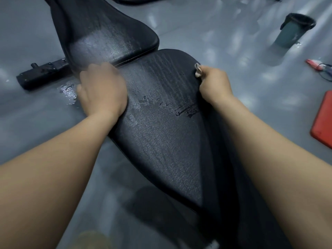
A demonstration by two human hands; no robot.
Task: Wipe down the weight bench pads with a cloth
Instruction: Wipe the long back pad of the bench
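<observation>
A black weight bench fills the middle of the head view. Its seat pad runs toward me and shows wet streaks and smears. The back pad rises beyond it, also damp and shiny. My right hand grips a small pale cloth against the seat pad's far right edge; only a bit of cloth shows past the fingers. My left hand rests on the seat pad's left edge near the gap between the pads, its fingers curled over the side. It is blurred.
A dark green bin with a black liner stands on the grey floor at the upper right. A red flat object lies at the right edge, a red-and-white item above it. The bench's black foot bar sticks out left beside a puddle.
</observation>
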